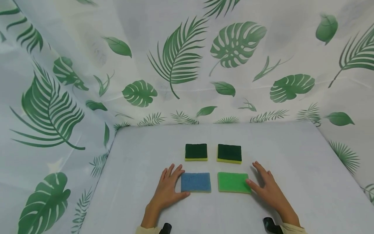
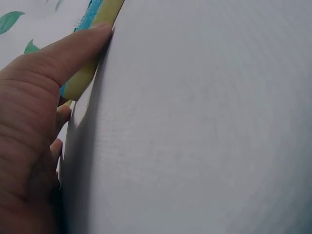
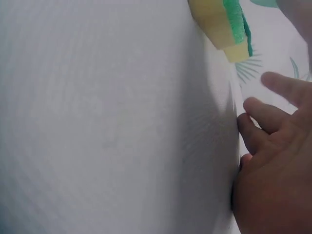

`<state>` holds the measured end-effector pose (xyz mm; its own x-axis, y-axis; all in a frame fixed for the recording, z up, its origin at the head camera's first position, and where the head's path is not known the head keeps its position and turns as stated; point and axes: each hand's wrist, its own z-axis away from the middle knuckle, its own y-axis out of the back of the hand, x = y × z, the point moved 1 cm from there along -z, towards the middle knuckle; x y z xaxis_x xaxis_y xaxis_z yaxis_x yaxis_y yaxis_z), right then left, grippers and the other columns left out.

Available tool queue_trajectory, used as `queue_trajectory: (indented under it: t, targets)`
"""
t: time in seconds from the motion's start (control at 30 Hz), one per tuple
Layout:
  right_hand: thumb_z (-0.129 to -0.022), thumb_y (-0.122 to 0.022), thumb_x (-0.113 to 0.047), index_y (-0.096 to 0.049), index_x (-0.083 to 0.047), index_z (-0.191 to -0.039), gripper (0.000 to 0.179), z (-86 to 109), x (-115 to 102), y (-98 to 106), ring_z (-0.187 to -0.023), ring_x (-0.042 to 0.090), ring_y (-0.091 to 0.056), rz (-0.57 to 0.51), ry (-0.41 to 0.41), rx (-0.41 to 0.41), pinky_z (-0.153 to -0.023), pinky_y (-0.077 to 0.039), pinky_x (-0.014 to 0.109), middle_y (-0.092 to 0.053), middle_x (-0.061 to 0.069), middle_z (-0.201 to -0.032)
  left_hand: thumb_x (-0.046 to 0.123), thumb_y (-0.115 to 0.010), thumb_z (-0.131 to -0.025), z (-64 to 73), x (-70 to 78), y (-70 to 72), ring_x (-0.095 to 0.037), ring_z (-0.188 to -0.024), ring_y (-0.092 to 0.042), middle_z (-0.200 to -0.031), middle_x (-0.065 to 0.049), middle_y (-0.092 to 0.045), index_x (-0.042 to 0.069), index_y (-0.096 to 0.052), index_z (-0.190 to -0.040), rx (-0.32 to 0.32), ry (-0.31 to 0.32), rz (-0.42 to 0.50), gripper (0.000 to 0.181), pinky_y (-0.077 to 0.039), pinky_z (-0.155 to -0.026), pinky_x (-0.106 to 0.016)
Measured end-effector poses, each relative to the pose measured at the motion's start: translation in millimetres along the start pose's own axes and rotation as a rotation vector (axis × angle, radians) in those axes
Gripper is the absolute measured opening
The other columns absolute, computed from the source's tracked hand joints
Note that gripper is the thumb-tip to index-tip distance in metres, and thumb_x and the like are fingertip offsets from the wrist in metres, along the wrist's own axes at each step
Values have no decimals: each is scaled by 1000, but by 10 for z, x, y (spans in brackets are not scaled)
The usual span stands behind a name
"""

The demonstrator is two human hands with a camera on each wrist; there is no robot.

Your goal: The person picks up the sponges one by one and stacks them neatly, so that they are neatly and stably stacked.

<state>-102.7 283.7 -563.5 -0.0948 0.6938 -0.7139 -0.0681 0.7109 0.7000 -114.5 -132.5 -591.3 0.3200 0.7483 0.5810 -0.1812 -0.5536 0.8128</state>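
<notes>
Sponges [image 1: 196, 182]: number four, lower middle of the frame, in two rows of two; by the look of it, a neat block nearly complete, with only the near row under the hands.

Left hand [image 1: 168, 189]: reaches in from the bottom edge, left of centre; spans the left end of the blue sponge [image 1: 201, 183] with fingers spread, thumb at the near edge and index finger by the far left corner; seems to pinch lightly. In the left wrist view, presses thumb tip to the yellow edge.

Blue sponge: lies blue side up on the white table [image 1: 125, 201], roughly level with its green neighbour; looks placed, though not yet let go. Being set down or taken up: cannot tell.

Left dark-green sponge [image 1: 196, 151]: sits just above the blue one in the frame, apart from it, dark side up; free of both hands, so apparently finished with for now.

Right dark-green sponge [image 1: 229, 152]: sits a little to the right, with a gap between, same side up; likewise untouched, likely done.

Green sponge [image 1: 233, 182]: lies right of the blue one, apart from it, flat; looks in place, apart from any final nudge.

Right hand [image 1: 270, 191]: comes from the lower right; held wide, fingers extended, nothing grasped; thumb at the green sponge's right edge, contact hard to judge. Remaining, probably: withdrawal of both hands.
</notes>
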Motion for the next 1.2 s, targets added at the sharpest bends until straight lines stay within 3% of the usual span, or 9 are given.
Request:
queue_trajectory:
  t: [0.3, 0.63, 0.87, 1.13, 1.2]
  targets:
    - [-94, -80, -38, -39, -5, -163, 86, 37, 5, -2, -155, 57, -15, -27, 3, -51, -127, 6, 62, -28, 37, -166, 69, -75, -85, -7, 24, 1, -28, -163, -17, -172, -2, -37, 15, -52, -158, 7, 1, 13, 94, -5, -130, -51]
    - [-81, -91, -40, -48, -6, -157, 94, 22, -16, -55, -152, 60, -16, 38, 81, -43, -123, 2, 71, -28, 41, -162, 67, -76, -84, 0, 29, 32, -27, -163, -17, -172, -2, -37, 17, -51, -159, 3, 20, 5, 93, -5, -130, -50]
    - [-81, -90, -43, -48, -7, -158, 95, 19, -11, -65, -154, 60, -8, 48, 15, -93, -122, 6, 73, -18, 41, -166, 66, -76, -85, -9, 27, 31, -25, -163, -15, -172, -1, -36, 16, -51, -159, -9, 14, -6, 92, -4, -130, -47]
    - [-82, -91, -38, -55, -13, -154, 84, 14, -4, -56, -156, 58, -8, 17, 74, -100, -122, 10, 70, -38, 26, -165, 65, -76, -85, -3, 21, 24, -27, -163, -17, -172, -2, -37, 16, -53, -157, 1, 5, -3, 90, -5, -130, -48]
    - [-82, -90, -36, -57, -13, -152, 81, 9, 2, -53, -155, 58, -9, 11, 76, -94, -122, 9, 70, -37, 27, -165, 65, -76, -85, -5, 18, 22, -26, -163, -16, -172, -1, -37, 16, -53, -157, 2, 5, -11, 91, -5, -130, -48]
